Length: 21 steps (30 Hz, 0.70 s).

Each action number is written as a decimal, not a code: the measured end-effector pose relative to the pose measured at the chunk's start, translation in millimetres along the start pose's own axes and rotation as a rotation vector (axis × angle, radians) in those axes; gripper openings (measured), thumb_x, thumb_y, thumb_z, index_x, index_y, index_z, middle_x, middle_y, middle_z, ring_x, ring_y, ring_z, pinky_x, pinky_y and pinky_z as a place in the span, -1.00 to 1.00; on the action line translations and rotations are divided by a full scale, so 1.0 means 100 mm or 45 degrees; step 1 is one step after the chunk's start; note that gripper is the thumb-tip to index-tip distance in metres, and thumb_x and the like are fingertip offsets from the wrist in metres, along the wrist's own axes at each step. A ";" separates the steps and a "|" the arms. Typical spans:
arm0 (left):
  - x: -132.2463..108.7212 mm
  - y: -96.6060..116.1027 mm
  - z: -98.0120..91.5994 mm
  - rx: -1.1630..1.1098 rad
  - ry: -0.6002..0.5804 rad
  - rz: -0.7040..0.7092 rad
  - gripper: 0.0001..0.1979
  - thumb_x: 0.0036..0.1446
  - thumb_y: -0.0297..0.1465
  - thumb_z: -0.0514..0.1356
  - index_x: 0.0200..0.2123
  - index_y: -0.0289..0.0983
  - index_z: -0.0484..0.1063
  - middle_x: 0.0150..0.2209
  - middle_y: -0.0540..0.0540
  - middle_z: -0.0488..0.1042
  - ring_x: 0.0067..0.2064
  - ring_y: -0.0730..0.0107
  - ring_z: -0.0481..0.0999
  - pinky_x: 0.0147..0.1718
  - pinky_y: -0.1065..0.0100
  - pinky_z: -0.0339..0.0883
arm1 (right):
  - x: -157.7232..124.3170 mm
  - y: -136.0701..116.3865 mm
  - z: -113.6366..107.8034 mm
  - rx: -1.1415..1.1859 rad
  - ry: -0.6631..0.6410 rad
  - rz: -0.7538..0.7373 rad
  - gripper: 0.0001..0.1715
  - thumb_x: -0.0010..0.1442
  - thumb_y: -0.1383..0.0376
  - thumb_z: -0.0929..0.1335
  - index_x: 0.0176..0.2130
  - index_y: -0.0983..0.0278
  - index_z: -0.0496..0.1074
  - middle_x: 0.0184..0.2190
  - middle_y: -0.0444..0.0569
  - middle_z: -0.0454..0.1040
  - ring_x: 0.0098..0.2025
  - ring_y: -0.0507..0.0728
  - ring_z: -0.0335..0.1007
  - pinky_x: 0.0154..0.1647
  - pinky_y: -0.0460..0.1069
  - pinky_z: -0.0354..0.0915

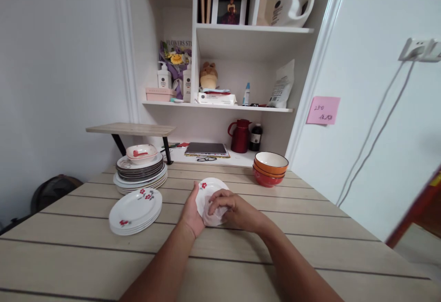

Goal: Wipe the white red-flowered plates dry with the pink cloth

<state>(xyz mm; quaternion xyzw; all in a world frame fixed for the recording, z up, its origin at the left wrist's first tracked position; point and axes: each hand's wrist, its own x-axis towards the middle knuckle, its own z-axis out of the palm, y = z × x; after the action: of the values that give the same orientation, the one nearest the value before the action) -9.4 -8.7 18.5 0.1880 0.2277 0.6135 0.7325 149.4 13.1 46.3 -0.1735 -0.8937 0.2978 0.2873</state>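
Observation:
A small white plate [212,184] with a red flower pattern is tilted up above the middle of the table. My left hand [193,214] grips its left edge, thumb along the rim. Against the plate's lower face, my right hand [230,208] holds a thin, crumpled white tissue [214,215] with bent fingers. The tissue covers part of the plate. To the left lies a stack of white oval plates [136,210] with red flowers. Behind it rises a taller stack of plates [140,173], topped by a small patterned bowl [141,153].
Stacked orange and red bowls [270,169] stand at the right rear. A small wooden riser [132,130] stands at the left rear. At the back are a laptop [206,148], eyeglasses [206,159], a red jug [240,136] and a dark bottle [255,137] beneath shelves.

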 end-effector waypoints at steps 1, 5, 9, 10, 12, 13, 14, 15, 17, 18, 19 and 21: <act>0.00 0.01 -0.01 0.014 -0.016 0.004 -0.49 0.20 -0.07 0.07 -0.14 -0.43 0.49 -0.25 -0.27 0.61 -0.23 0.10 0.59 -0.09 0.13 0.39 | 0.00 0.01 0.00 -0.017 0.010 0.018 -0.29 -0.21 0.63 0.17 -0.24 0.08 0.57 -0.09 -0.09 0.42 0.00 0.09 0.33 0.08 0.03 0.23; 0.03 0.03 -0.06 0.019 -0.036 0.058 -0.47 0.21 -0.08 0.07 -0.05 -0.44 0.46 -0.17 -0.30 0.60 -0.13 0.07 0.58 -0.03 0.12 0.36 | -0.03 0.10 0.00 -0.108 0.116 0.152 -0.31 -0.15 0.65 0.19 -0.21 0.11 0.57 -0.01 -0.04 0.34 0.04 0.11 0.30 0.09 0.04 0.24; 0.09 0.05 -0.13 0.013 0.021 0.102 -0.46 0.23 -0.08 0.04 0.03 -0.41 0.41 -0.15 -0.28 0.60 -0.09 0.09 0.57 0.01 0.11 0.32 | -0.06 0.21 -0.06 -0.201 0.182 0.420 -0.38 -0.09 0.60 0.28 -0.13 0.10 0.55 -0.03 -0.01 0.31 -0.05 0.13 0.33 0.03 0.04 0.28; 0.10 0.05 -0.14 0.012 0.026 0.104 -0.45 0.23 -0.08 0.04 0.04 -0.41 0.40 -0.15 -0.27 0.60 -0.09 0.09 0.56 0.02 0.10 0.32 | -0.07 0.22 -0.07 -0.208 0.183 0.484 -0.40 -0.08 0.58 0.30 -0.12 0.10 0.55 -0.08 -0.02 0.31 -0.10 0.13 0.35 0.00 0.04 0.29; 0.10 0.06 -0.15 0.016 0.027 0.095 -0.44 0.23 -0.07 0.03 0.05 -0.41 0.40 -0.14 -0.28 0.60 -0.08 0.08 0.56 0.02 0.10 0.31 | -0.09 0.21 -0.07 -0.189 0.152 0.557 -0.46 -0.05 0.52 0.33 -0.11 0.09 0.55 -0.17 -0.05 0.31 -0.18 0.12 0.36 -0.05 0.04 0.29; 0.10 0.06 -0.15 0.020 0.023 0.084 -0.44 0.23 -0.07 0.04 0.04 -0.42 0.41 -0.14 -0.29 0.59 -0.07 0.07 0.56 0.03 0.10 0.30 | -0.09 0.19 -0.06 -0.168 0.124 0.555 -0.48 -0.04 0.50 0.34 -0.12 0.09 0.55 -0.20 -0.06 0.30 -0.20 0.11 0.36 -0.06 0.03 0.29; 0.09 0.05 -0.14 0.029 0.010 0.064 -0.43 0.22 -0.06 0.04 0.03 -0.43 0.42 -0.13 -0.30 0.59 -0.07 0.06 0.55 0.02 0.10 0.31 | -0.08 0.17 -0.03 -0.144 0.099 0.530 -0.50 -0.03 0.49 0.35 -0.13 0.08 0.56 -0.21 -0.07 0.30 -0.20 0.11 0.37 -0.07 0.02 0.29; 0.08 0.05 -0.14 0.041 -0.012 0.033 -0.43 0.22 -0.06 0.05 0.02 -0.44 0.42 -0.12 -0.31 0.58 -0.07 0.04 0.55 0.02 0.10 0.31 | -0.07 0.15 0.01 -0.123 0.085 0.488 -0.52 -0.03 0.48 0.36 -0.13 0.08 0.56 -0.22 -0.08 0.30 -0.19 0.11 0.37 -0.06 0.01 0.29; 0.06 0.03 -0.12 0.065 -0.068 -0.034 -0.41 0.20 -0.04 0.06 0.01 -0.44 0.43 -0.11 -0.32 0.58 -0.08 0.02 0.55 0.00 0.09 0.32 | -0.02 0.11 0.11 -0.108 0.127 0.398 -0.52 -0.01 0.47 0.36 -0.11 0.07 0.55 -0.21 -0.07 0.30 -0.15 0.12 0.36 -0.05 -0.01 0.28; 0.06 0.02 -0.11 0.071 -0.094 -0.060 -0.40 0.19 -0.02 0.05 0.01 -0.43 0.43 -0.11 -0.32 0.58 -0.08 0.02 0.56 -0.01 0.08 0.32 | 0.00 0.10 0.16 -0.116 0.178 0.368 -0.52 0.01 0.45 0.36 -0.08 0.07 0.53 -0.19 -0.07 0.31 -0.13 0.12 0.36 -0.04 -0.01 0.27; 0.05 0.00 -0.10 0.075 -0.112 -0.082 -0.39 0.19 0.00 0.05 0.02 -0.42 0.43 -0.11 -0.31 0.58 -0.09 0.02 0.56 -0.01 0.08 0.33 | 0.03 0.11 0.19 -0.132 0.239 0.354 -0.51 0.04 0.44 0.35 -0.05 0.06 0.52 -0.18 -0.06 0.32 -0.11 0.13 0.36 -0.04 -0.01 0.27; 0.05 -0.04 -0.07 0.080 -0.118 -0.096 -0.37 0.18 0.02 0.03 0.03 -0.40 0.42 -0.12 -0.30 0.58 -0.09 0.04 0.56 -0.01 0.09 0.33 | 0.07 0.16 0.22 -0.183 0.363 0.367 -0.48 0.08 0.42 0.33 0.02 0.05 0.46 -0.15 -0.05 0.32 -0.10 0.12 0.35 -0.03 -0.01 0.26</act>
<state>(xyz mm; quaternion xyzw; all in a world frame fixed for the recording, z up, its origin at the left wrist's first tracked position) -9.4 -4.4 10.0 0.2302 0.2196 0.5687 0.7586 132.2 18.7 24.7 -0.3597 -0.8290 0.2437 0.3520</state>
